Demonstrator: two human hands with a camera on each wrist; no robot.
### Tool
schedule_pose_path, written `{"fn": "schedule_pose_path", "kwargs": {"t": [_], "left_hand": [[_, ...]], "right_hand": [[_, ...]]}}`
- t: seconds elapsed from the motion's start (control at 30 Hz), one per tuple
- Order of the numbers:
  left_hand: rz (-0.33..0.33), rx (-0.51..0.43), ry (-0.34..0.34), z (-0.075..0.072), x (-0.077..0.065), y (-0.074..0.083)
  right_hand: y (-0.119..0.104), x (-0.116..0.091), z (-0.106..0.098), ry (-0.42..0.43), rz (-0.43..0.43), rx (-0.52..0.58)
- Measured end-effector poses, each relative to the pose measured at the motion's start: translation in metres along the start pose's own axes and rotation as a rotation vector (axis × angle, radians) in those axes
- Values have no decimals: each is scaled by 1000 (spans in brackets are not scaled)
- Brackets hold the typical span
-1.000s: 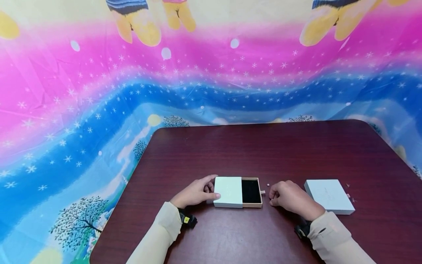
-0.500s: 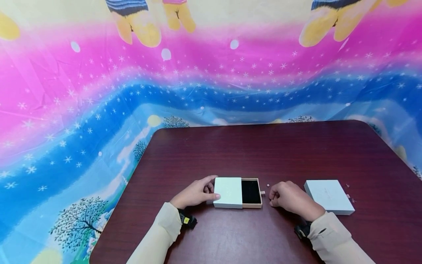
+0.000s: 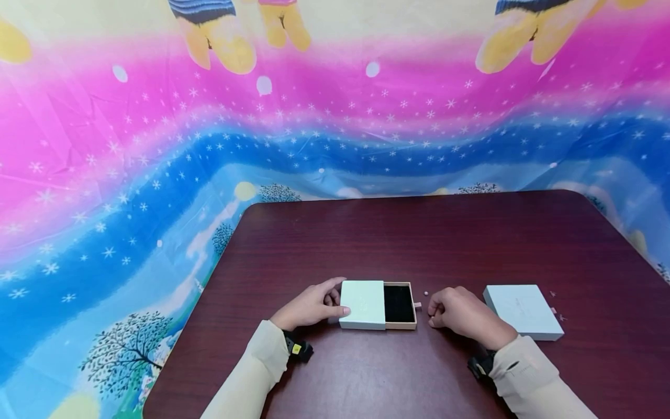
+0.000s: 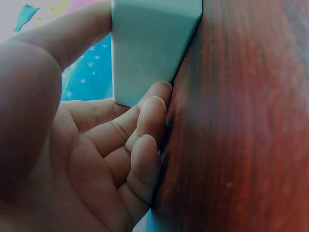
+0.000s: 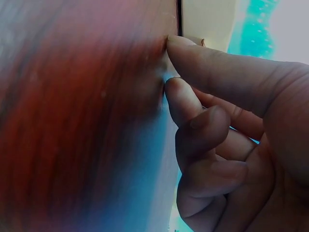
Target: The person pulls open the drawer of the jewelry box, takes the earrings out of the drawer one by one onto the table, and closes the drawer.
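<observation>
A white drawer box [image 3: 362,305] lies on the table, its black-lined tray [image 3: 399,304] pulled partway out to the right. A small pale pull tab [image 3: 417,305] sticks out from the tray's end. My left hand [image 3: 312,304] grips the sleeve's left end between thumb and index finger; in the left wrist view, the other fingers curl beside the box's end [image 4: 145,53]. To the right of the tab, my right hand [image 3: 460,314] rests on the table with loosely curled fingers. In the right wrist view, thumb and index fingertips are apart, with nothing visible between them.
Just beyond my right fingertips lies a tiny pale bead-like piece [image 3: 426,293]. A second white box [image 3: 523,311] stands right of my right hand, with small bits [image 3: 562,318] beside it. The dark red table [image 3: 366,238] ends at a patterned cloth backdrop [image 3: 335,145].
</observation>
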State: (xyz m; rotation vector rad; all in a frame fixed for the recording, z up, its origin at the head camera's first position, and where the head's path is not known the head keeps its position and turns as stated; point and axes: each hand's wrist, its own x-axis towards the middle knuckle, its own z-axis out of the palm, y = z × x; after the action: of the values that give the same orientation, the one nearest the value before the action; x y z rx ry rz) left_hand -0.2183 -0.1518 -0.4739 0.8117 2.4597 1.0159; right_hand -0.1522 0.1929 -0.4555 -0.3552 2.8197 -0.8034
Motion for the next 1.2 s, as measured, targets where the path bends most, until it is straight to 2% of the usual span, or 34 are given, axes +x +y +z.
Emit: {"fn": "schedule_pose_path", "kwargs": {"t": [1.2], "left_hand": [[17,-15,1,-1,-1,0]], "right_hand": [[1,0,-1,-13,-22,3]]}}
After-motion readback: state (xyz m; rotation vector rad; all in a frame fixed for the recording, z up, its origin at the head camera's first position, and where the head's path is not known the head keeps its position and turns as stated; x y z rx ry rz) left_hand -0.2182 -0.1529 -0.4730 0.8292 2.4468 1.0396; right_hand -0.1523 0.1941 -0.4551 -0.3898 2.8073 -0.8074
